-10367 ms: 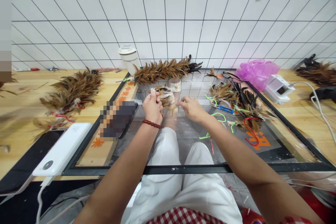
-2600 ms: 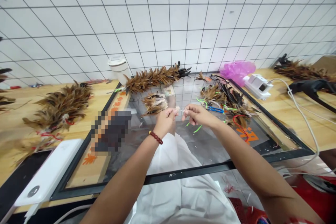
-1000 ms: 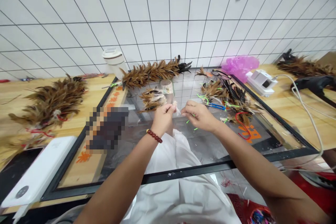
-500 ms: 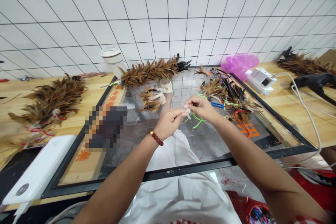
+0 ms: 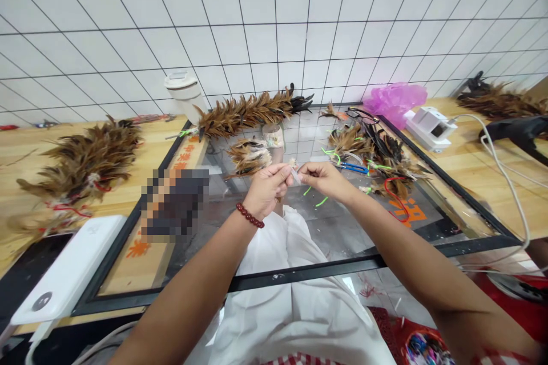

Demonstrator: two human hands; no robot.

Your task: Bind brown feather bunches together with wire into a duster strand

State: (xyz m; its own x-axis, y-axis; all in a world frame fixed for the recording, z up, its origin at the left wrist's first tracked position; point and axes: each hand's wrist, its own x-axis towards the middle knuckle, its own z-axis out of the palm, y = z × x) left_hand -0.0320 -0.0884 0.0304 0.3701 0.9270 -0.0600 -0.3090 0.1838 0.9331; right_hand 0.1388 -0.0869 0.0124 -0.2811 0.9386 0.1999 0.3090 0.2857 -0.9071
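Observation:
My left hand (image 5: 268,188), with a dark red beaded bracelet (image 5: 250,215) at its wrist, is closed in a pinch on a small whitish strip (image 5: 296,175). My right hand (image 5: 323,178) pinches the strip's other side, fingertips close to the left ones. A pale tuft (image 5: 293,162) shows just above the fingers; whether it joins the strip I cannot tell. Both hands are over a black-framed glass panel (image 5: 342,228). Bright green strings (image 5: 321,201) show below my right hand. A brown feather bundle (image 5: 250,157) and a roll of pale tape (image 5: 273,136) lie just beyond.
A long feather garland (image 5: 248,114) lies at the back beside a white cup (image 5: 184,94). Another feather bundle (image 5: 96,154) and a white power bank (image 5: 71,268) are at left. Loose feathers (image 5: 387,151), a blue-handled cutter (image 5: 354,167) and a pink plastic bag (image 5: 396,100) are at right.
My hands have shifted slightly up and left, and both have turned around the strip. The green strings have less of their length showing by my right hand.

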